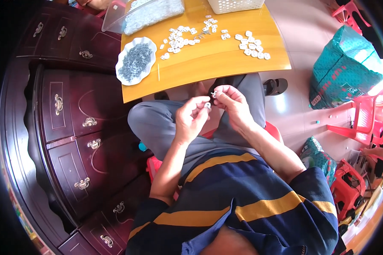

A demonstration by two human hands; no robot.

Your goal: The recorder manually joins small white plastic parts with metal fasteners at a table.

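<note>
Head view: small white clip [208, 104] pinched in left hand [191, 119], right hand [234, 104] pinching another.

Both hands raised over lap, left hand [191, 117] pinching, right hand [233, 104] pinching

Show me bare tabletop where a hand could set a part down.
Free: the near strip of the wooden table, between the dish of metal pins and the right edge. Crowded: the middle and far side, with white clips, clip cluster, clear tub, white basket.

Small white clip [208, 104] & metal piece [214, 94], pinched above lap.
</note>
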